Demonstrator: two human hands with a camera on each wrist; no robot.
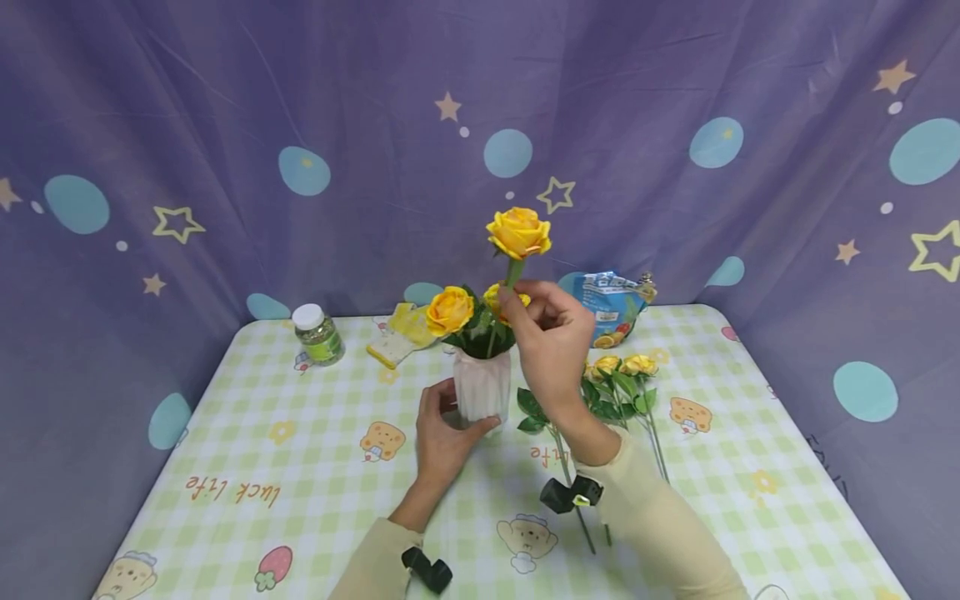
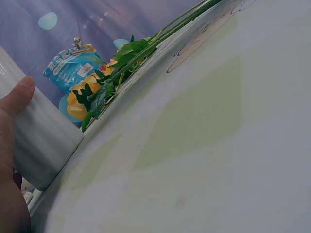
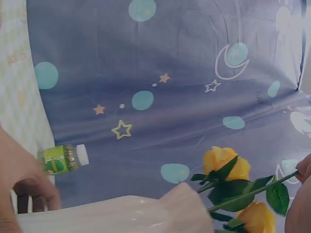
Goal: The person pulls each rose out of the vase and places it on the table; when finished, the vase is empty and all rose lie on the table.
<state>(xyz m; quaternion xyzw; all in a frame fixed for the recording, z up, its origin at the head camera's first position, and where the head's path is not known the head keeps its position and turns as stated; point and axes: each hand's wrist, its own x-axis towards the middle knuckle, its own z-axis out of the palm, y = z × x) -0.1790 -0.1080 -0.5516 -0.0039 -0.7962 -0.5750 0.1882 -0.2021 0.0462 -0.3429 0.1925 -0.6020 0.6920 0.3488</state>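
Note:
A white ribbed vase [image 1: 482,387] stands upright near the middle of the table, and my left hand [image 1: 442,442] grips it low down. In the left wrist view the thumb presses along the side of the vase [image 2: 46,131]. Above the rim my right hand [image 1: 557,342] pinches the stem of a yellow rose [image 1: 519,234] just under the bloom. The right wrist view has this green stem [image 3: 252,192] running down into the vase mouth. Two more yellow roses, the left one [image 1: 450,311] plainly seen, sit in the vase with dark green leaves.
More yellow roses [image 1: 639,365] lie on the checked tablecloth [image 1: 322,517] at the right, stems toward me. Behind them stands a blue bag [image 1: 606,308] with a clip. A white-lidded jar [image 1: 318,335] and yellow-white gloves [image 1: 405,333] are at the back left. A purple curtain [image 1: 375,167] hangs behind.

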